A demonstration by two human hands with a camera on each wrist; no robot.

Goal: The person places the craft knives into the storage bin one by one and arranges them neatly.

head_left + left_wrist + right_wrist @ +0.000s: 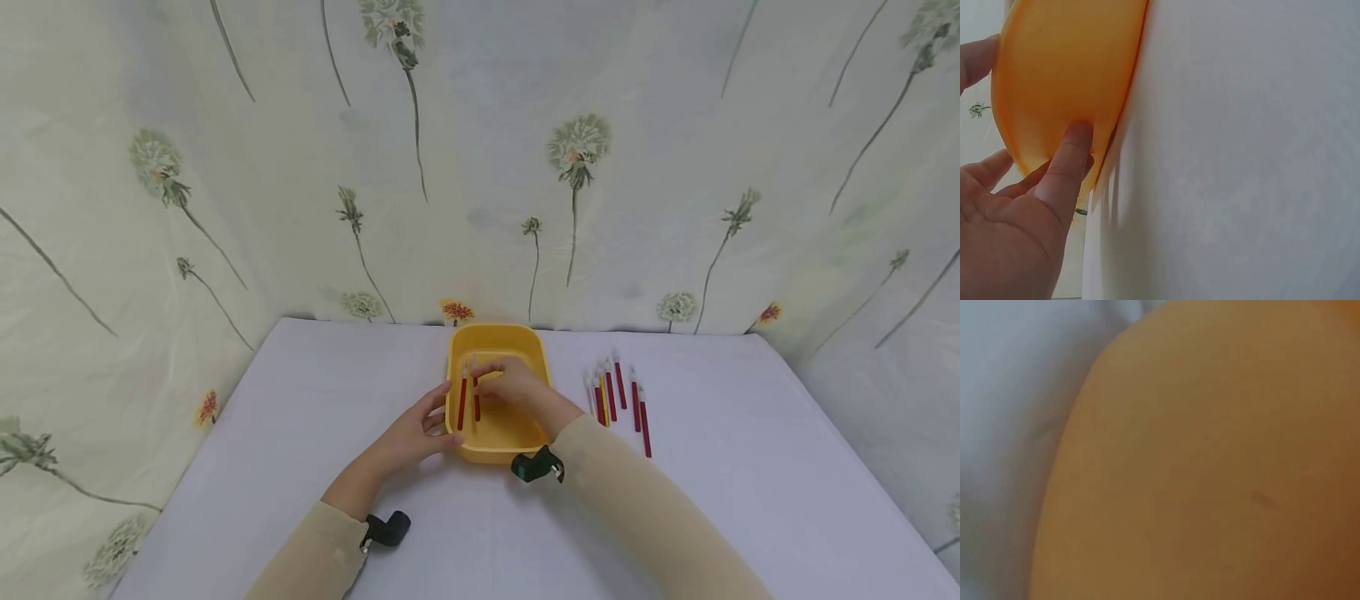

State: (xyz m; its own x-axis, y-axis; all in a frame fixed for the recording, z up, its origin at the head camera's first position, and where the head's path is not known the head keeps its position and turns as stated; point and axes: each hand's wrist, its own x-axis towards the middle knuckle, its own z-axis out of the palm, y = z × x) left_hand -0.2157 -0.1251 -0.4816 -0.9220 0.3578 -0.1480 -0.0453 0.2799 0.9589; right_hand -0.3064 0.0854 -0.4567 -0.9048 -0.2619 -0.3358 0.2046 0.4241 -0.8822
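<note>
A yellow plastic tray (498,454) sits toward the back of the table. My left hand (408,429) holds its left side, fingers at the rim and thumb near the front left corner. In the left wrist view, this hand's fingertips (1079,134) lie against the tray's outer wall (1072,69). Over the tray's inside, my right hand (517,387) pinches the pale upper part of a red pencil (477,407). Another red pencil (462,404) lies beside it along the left wall. The right wrist view holds only the blurred tray wall (1197,456), with the hand out of sight.
Right of the tray lies a loose group of several red pencils (636,407) with pale ends, plus a yellow pencil (603,402) among them. White cloth (712,500) covers the table. A flower-patterned curtain (465,167) hangs directly behind its back edge.
</note>
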